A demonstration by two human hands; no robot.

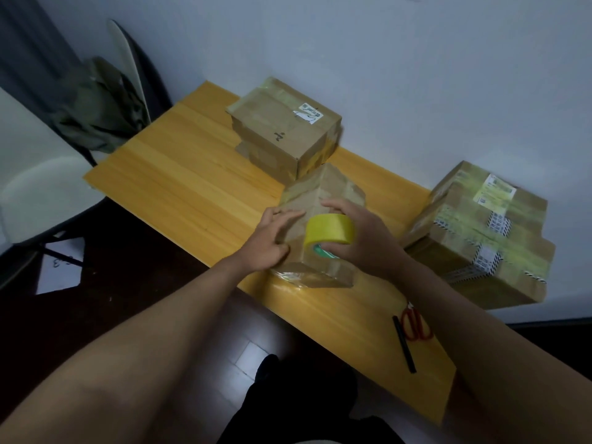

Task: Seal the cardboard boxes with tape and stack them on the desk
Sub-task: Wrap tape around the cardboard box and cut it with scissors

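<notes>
While left hand (267, 241) steadies cardboard box (320, 200) — right hand (362, 238) holds tape roll (330, 230).

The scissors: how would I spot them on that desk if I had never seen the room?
Start at the yellow wooden desk and follow its near edge to the right. Just beyond the person's right forearm lie the scissors, beside a black marker. Their red handles are the only red thing there.

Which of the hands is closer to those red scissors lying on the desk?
The right. The right hand grips the yellow tape roll on the middle box, up-desk from the red scissors. The left hand presses the box's far side, farther from them.
</notes>
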